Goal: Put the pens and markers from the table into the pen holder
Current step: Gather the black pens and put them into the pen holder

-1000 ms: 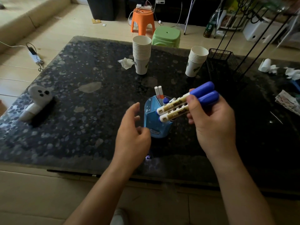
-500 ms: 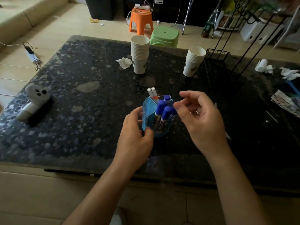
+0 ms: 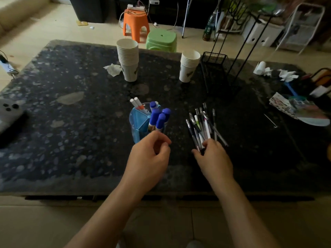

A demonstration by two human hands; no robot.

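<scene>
A blue translucent pen holder (image 3: 137, 123) stands on the dark table. Several blue-capped markers (image 3: 158, 118) stand in its right part, and two white pens with orange bands (image 3: 137, 103) lean at its back. My left hand (image 3: 148, 158) curls loosely just in front of the holder, with nothing in it. To the right lies a fanned bundle of thin pens (image 3: 202, 125). My right hand (image 3: 213, 158) rests on the near ends of those pens, fingers closing around them.
Two stacks of paper cups (image 3: 128, 59) (image 3: 189, 66) stand at the back, beside a black wire basket (image 3: 214, 68). Crumpled tissue (image 3: 112, 68) lies left of the cups. Papers and clutter (image 3: 297, 108) fill the right side. A grey plush toy (image 3: 9, 113) lies far left.
The two blue-capped markers went from my right hand into the holder. My right hand then moved right and down onto the pile of thin pens. My left hand let go of the holder.
</scene>
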